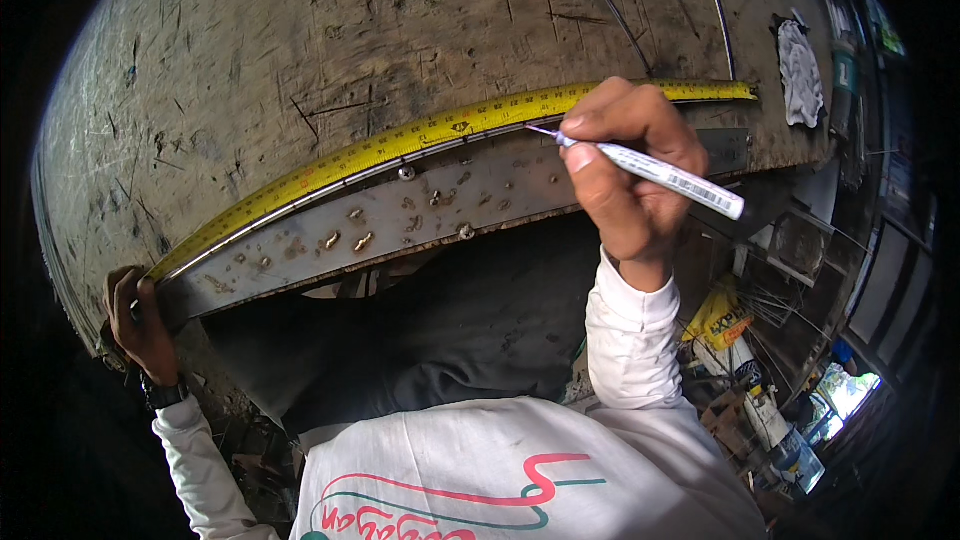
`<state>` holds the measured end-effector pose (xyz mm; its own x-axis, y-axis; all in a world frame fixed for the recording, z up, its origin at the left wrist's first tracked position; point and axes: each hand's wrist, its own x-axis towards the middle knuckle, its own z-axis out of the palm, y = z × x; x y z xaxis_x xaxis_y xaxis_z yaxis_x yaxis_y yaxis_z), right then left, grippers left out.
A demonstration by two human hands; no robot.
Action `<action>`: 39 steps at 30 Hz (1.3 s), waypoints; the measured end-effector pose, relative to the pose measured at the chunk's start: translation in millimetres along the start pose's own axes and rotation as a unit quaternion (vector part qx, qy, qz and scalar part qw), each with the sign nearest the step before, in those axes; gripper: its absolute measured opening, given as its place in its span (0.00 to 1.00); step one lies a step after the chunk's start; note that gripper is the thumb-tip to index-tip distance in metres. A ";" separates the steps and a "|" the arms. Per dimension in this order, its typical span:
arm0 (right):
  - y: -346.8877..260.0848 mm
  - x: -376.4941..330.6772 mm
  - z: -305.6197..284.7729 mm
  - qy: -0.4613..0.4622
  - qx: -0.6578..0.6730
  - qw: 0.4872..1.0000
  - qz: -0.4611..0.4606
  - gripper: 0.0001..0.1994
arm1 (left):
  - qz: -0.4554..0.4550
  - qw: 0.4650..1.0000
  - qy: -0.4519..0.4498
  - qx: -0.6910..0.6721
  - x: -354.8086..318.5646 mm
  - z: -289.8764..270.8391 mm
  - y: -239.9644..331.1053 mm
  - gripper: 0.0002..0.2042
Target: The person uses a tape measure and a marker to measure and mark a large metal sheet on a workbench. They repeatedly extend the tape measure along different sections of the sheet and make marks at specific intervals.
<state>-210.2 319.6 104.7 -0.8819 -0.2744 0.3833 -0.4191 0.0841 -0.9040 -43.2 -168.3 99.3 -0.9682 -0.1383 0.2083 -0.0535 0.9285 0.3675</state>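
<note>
The person's left hand point(140, 315) is closed on the end of a yellow tape measure point(400, 143), pinning it down at the near left corner of the metal table point(300, 30). The tape runs flat along the near edge of the table, all the way to the right, where its far end lies close to the near right corner. Just below the tape, a long flat metal strip point(400, 215) is fixed along that same edge. It has rough lumps and spots on it.

The right hand point(625, 165) is shut around a white marker pen point(660, 172). The thin tip of the pen touches the lower side of the tape, right where tape and strip meet, a bit past the middle toward the right.

It looks like the measuring part is done, since the tape is pulled out and held still. The marking seems to be just starting. I can't see any fresh mark yet, because the pen tip and thumb cover that spot.

A white rag point(800, 70) lies on the table near the far right corner, well apart from the hands. Two thin curved lines run across the table top toward the tape. Below the right edge there is a messy floor with a yellow bag point(722, 318) and other junk. Nothing sits between the pen and the tape, so nothing is in the way
</note>
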 end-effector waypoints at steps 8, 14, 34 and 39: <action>1.6 0.2 -2.5 0.008 -0.041 0.999 -0.004 0.04 | -0.010 1.000 -0.008 0.012 -6.2 -2.4 -10.6 0.05; 3.5 -1.1 0.4 0.015 -0.053 0.998 -0.003 0.04 | -0.023 1.000 -0.005 0.000 -4.2 -2.1 -3.7 0.04; 7.3 -1.0 -1.6 -0.012 -0.070 0.997 -0.026 0.04 | -0.001 1.000 -0.002 0.012 -4.9 -2.4 -7.9 0.04; 2.8 -0.9 1.8 0.025 -0.041 0.999 0.008 0.04 | -0.002 1.000 -0.001 0.009 -5.4 -2.2 -6.9 0.04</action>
<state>-210.1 318.3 101.5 -0.8973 -0.2250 0.3798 -0.4195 0.1664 -0.8924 -37.1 -174.7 97.6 -0.9686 -0.1416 0.2043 -0.0624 0.9342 0.3513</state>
